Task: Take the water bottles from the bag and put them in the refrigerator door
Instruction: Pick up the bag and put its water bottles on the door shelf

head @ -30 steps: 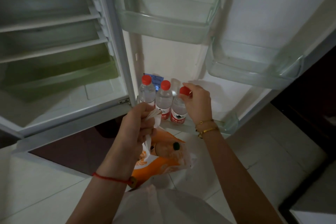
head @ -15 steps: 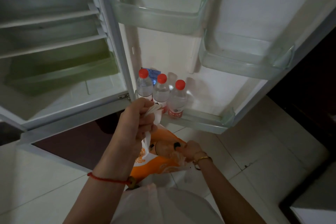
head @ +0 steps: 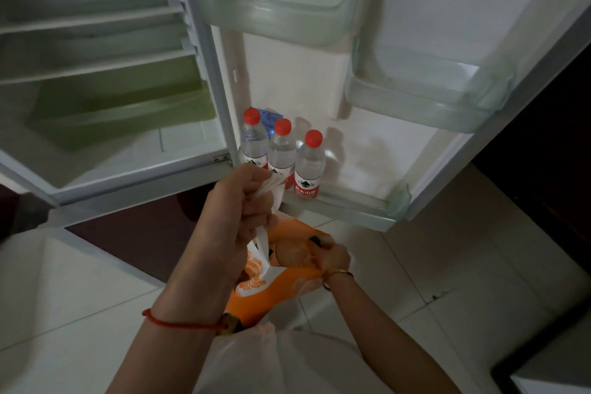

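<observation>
Three clear water bottles with red caps stand side by side in the bottom door shelf (head: 367, 201) of the open refrigerator: the left bottle (head: 254, 141), the middle bottle (head: 282, 150) and the right bottle (head: 309, 166). My left hand (head: 243, 201) is shut on the white handles of an orange and white plastic bag (head: 271, 285), holding it up below the shelf. My right hand (head: 329, 257) reaches into the bag's mouth. Its fingers are curled inside, and what they hold is hidden by the bag.
Two transparent door bins, one at the upper middle (head: 281, 16) and one at the right (head: 415, 96), hang above the bottles. The fridge interior with white shelves and a green drawer (head: 121, 105) lies to the left. Pale floor tiles (head: 447, 265) spread below.
My right hand let go of the third bottle on the door shelf and dropped down into the bag. The left hand kept holding the bag handles.
</observation>
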A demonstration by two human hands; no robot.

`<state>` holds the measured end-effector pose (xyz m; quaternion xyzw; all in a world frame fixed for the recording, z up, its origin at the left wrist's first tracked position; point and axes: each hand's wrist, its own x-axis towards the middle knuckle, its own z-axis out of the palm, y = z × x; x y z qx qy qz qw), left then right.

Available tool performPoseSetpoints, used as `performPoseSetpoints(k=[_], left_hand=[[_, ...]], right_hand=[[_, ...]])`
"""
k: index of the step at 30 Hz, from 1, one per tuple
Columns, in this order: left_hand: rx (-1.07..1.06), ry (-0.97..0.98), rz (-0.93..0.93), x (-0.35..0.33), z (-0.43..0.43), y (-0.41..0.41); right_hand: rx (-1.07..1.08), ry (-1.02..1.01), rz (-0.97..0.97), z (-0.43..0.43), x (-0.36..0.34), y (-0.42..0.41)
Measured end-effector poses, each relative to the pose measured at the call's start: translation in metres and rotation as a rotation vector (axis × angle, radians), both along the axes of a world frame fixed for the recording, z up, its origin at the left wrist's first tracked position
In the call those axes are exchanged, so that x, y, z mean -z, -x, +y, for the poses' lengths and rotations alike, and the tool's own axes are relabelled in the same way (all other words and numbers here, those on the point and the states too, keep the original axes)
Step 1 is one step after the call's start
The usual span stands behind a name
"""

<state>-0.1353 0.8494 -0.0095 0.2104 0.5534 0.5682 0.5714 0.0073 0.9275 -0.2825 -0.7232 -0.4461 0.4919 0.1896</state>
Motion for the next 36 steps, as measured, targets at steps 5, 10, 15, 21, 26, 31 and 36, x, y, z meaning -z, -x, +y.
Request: performPoseSetpoints(k=[5, 10, 15, 21, 26, 31, 36], left_hand=[[-0.074, -0.04, -0.041, 0.0, 0.001, 0.005], [-0.113, -0.053, -0.057, 0.001, 0.001, 0.008], [-0.076, -0.065, -0.106, 0.005, 0.006, 0.001], [-0.055, 0.008, -0.062, 0.013, 0.026, -0.023], [-0.076, 0.002, -0.069, 0.02, 0.033, -0.02], [-0.124, 0.012, -0.073, 0.022, 0.03, -0.012], [-0.134, 0.024, -0.058, 0.02, 0.028, -0.006]], right_hand=[[-0.148, -0.249, 0.017, -0.004, -0.011, -0.003], [-0.39, -0.428, 0.003, -0.006, -0.034, -0.015], [-0.491, -0.714, -0.124, -0.003, -0.074, -0.03], [-0.379, -0.902, -0.008, 0.006, -0.135, -0.05], [-0.283, -0.964, 0.104, 0.011, -0.183, -0.063], [-0.275, -1.067, 0.139, 0.021, -0.209, -0.068], [-0.278, -1.058, 0.021, 0.051, -0.192, -0.062]])
